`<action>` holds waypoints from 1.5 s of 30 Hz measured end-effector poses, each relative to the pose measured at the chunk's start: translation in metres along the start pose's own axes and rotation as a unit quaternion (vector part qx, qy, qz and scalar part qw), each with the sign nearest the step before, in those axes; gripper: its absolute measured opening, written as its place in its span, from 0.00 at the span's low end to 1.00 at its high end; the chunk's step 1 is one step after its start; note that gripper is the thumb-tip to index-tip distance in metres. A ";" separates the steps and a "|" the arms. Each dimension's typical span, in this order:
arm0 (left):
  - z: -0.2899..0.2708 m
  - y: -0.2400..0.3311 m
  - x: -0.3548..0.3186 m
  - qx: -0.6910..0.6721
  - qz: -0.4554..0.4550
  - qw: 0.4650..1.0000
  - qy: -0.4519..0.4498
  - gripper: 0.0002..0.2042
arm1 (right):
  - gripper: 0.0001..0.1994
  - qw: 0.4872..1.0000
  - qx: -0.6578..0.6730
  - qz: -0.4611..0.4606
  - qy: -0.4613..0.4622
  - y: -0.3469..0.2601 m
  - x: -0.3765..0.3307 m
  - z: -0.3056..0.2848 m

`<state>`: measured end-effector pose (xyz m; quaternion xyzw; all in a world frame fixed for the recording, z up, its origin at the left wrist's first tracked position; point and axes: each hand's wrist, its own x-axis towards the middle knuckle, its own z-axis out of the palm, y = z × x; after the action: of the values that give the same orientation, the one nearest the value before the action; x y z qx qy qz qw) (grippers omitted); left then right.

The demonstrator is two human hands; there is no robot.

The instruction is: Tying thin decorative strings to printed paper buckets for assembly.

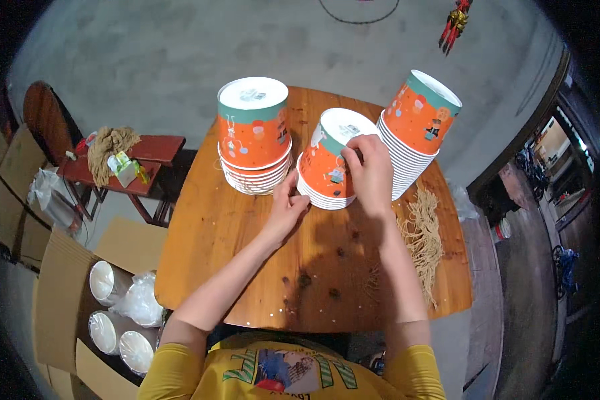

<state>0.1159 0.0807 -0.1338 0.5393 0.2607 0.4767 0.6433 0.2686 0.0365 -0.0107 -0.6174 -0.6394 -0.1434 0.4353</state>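
Observation:
Three stacks of orange paper buckets with green bands stand upside down on the wooden table [247, 267]. At the nested rims of the short middle stack [327, 170], my left hand [288, 207] has its fingers bent against the left edge. My right hand [370, 167] curls at that stack's upper right side, thumb and fingers pinched together; what sits between them is too small to make out. The left stack [253, 137] stands beside my left fingertips with a thin cord at its rims. Beyond my right hand rises the taller right stack [417, 127], leaning in view.
A bundle of tan cords [421, 240] lies on the table by my right forearm. At the lower left, an open cardboard box [63, 300] contains white wrapped bucket stacks [103, 283]. A red bench [157, 150] holds tan cords and a small package. A doorway opens at the right.

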 end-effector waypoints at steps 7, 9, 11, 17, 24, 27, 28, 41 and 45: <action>0.000 -0.025 0.009 -0.141 -0.071 0.986 0.054 0.33 | 0.05 1.000 0.018 0.005 -0.001 0.001 -0.009 -0.017; -0.004 -0.031 0.010 -0.150 -0.087 0.983 0.054 0.33 | 0.05 0.997 0.068 0.021 0.016 -0.005 -0.010 -0.025; -0.006 -0.036 0.012 -0.177 -0.116 0.977 0.031 0.31 | 0.05 0.997 0.076 0.013 0.017 -0.006 -0.010 -0.030; -0.012 -0.038 0.016 -0.190 -0.125 0.974 0.004 0.25 | 0.04 0.992 0.102 0.011 0.068 -0.009 -0.012 -0.054; 0.005 -0.031 0.010 0.221 0.054 0.968 0.102 0.25 | 0.05 0.980 0.034 -0.087 0.173 -0.026 -0.024 -0.085; 0.022 0.029 -0.007 0.195 0.180 0.963 0.049 0.25 | 0.09 0.973 0.009 -0.100 0.208 -0.039 -0.036 -0.096; 0.029 0.051 -0.015 0.015 0.163 0.987 0.002 0.23 | 0.09 0.966 0.033 -0.122 0.225 -0.047 -0.037 -0.097; -0.013 0.140 -0.087 0.045 0.199 0.977 0.055 0.12 | 0.05 0.639 0.710 0.251 0.159 0.012 -0.158 -0.074; -0.032 0.138 -0.108 0.214 0.242 0.941 0.100 0.10 | 0.08 0.642 0.578 0.413 0.288 0.055 -0.212 -0.016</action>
<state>-0.0015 -0.0062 -0.0318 0.6610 0.2811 0.6023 0.3483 0.2947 -0.1050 -0.1758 -0.3678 -0.1131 0.2789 0.8799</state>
